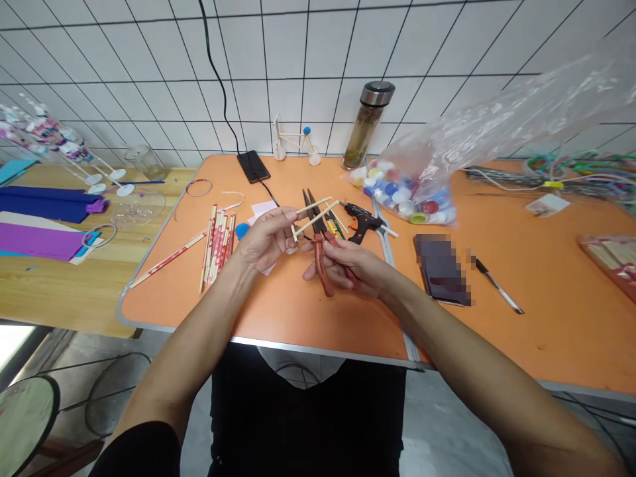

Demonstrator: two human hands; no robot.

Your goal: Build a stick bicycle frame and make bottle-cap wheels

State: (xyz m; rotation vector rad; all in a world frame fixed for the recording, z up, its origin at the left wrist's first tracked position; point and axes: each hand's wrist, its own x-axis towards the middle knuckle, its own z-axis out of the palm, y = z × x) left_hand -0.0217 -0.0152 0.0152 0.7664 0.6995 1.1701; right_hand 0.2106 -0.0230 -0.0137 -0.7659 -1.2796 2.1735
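presently i watch remotely: the left hand pinches a wooden-stick frame near the scissors, which right hand grips with curled fingers; if scissors slip, the frame could crack.

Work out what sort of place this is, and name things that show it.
Probably a craft workspace: the left hand holds a small frame of pale wooden sticks, a black pistol-shaped plastic glue gun lies on the orange tabletop, and a clear plastic bag holds round, coloured caps.
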